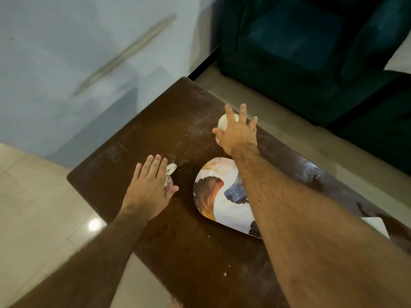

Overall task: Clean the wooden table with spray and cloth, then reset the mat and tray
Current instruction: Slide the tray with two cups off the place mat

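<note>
A dark wooden table [178, 121] with pale dust smears and crumbs fills the middle of the view. On it lies a rounded tray [219, 194] printed with fan-shaped leaves, partly under my right forearm. My left hand [149, 187] lies over a white patterned cup [170, 174], whose handle shows past my fingers. My right hand [238, 132] reaches over a second white cup [223, 123] farther back, fingers spread around it. Whether either hand grips its cup firmly is unclear. No spray, cloth or mat is visible.
A dark green sofa [311, 52] stands beyond the table at the back right. A pale wall or cabinet with a long handle [124, 54] is at the left. Beige tiled floor [33, 207] surrounds the table. A white flat object [375, 225] sits at the right edge.
</note>
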